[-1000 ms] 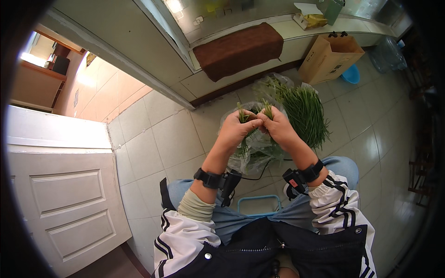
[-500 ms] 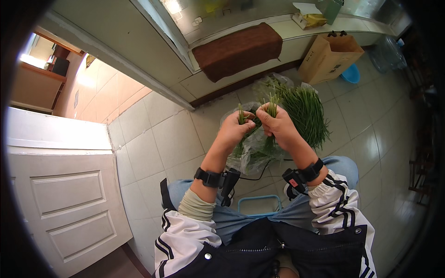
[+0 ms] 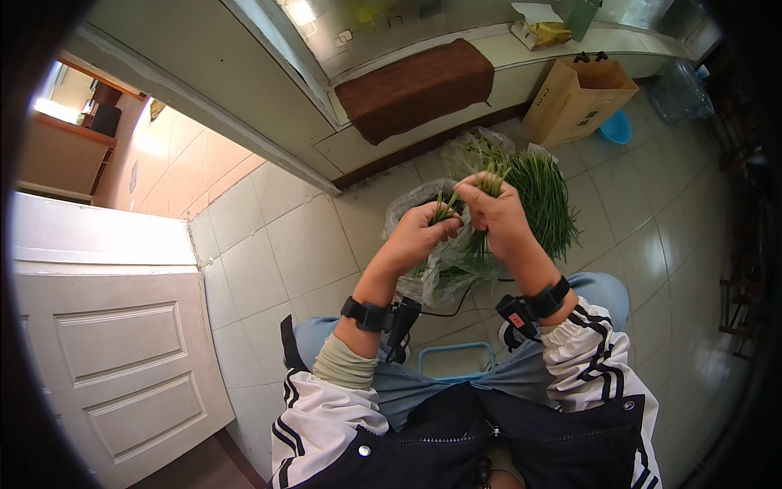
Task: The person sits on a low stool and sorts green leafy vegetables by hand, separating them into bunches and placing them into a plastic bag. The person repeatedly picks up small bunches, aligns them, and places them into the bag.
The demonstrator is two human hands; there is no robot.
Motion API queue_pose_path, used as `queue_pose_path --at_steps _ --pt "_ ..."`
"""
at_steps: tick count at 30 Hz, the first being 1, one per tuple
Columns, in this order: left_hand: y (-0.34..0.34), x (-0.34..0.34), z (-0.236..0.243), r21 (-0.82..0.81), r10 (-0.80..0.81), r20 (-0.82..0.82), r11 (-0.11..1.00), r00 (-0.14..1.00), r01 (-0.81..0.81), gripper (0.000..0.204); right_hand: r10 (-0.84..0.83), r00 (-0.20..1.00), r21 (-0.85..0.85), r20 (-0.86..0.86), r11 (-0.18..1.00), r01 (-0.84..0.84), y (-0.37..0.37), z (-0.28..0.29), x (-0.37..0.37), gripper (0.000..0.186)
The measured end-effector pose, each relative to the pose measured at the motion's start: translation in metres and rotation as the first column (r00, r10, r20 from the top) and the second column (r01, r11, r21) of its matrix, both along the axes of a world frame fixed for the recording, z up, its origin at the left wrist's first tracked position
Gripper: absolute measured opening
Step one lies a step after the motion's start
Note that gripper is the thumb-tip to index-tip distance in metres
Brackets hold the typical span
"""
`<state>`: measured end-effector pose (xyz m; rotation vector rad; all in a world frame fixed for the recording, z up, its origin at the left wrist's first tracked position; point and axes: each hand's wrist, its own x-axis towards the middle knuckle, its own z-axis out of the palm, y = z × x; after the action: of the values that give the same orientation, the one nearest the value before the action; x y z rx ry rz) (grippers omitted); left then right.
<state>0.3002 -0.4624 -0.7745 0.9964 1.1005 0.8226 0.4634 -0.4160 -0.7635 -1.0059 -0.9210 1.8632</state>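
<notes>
My left hand (image 3: pixel 423 230) grips a small bunch of green chives (image 3: pixel 444 209), with the cut ends poking up above the fingers. Just to its upper right, my right hand (image 3: pixel 493 213) is closed on another bunch (image 3: pixel 494 181), its stems hanging below the fist. Beneath both hands lies a crumpled clear plastic bag (image 3: pixel 436 277) with greens inside. A larger pile of long chives (image 3: pixel 546 204) rests on the tiled floor behind and right of my right hand, partly on more plastic. Both forearms carry black strapped devices.
A light blue stool frame (image 3: pixel 456 349) is between my legs. Along the low ledge stand a paper bag (image 3: pixel 570 102), blue basin (image 3: pixel 615 128) and water jug (image 3: pixel 676 94); a brown cloth (image 3: pixel 414 90) drapes it. A white door (image 3: pixel 130 350) is at left, dark chairs (image 3: pixel 737 314) at right.
My right hand and its bunch have shifted up and right. My left hand has moved slightly right, its bunch now tilted toward the right one.
</notes>
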Motion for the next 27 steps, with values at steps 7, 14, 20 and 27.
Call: queue_pose_path --at_steps 7,14,20,27 --pt "-0.016 -0.020 -0.001 -0.091 0.046 -0.016 0.995 0.999 -0.048 0.020 -0.318 0.937 0.094 -0.148 0.938 0.333 0.020 0.013 0.030 0.008" --pt "-0.028 -0.053 -0.039 -0.206 0.106 -0.297 0.963 0.949 -0.172 0.018 -0.456 0.867 0.189 -0.202 0.850 0.491 0.023 0.023 0.051 0.011" --pt "-0.029 -0.060 -0.053 -0.142 0.272 -0.341 0.931 0.900 -0.336 0.018 -0.351 0.924 0.127 -0.151 0.920 0.370 0.016 0.023 0.045 0.011" --pt "-0.011 -0.034 -0.025 0.141 0.475 -0.166 0.879 0.864 -0.456 0.016 -0.016 0.999 -0.042 -0.042 0.999 0.015 0.010 0.005 0.020 0.010"
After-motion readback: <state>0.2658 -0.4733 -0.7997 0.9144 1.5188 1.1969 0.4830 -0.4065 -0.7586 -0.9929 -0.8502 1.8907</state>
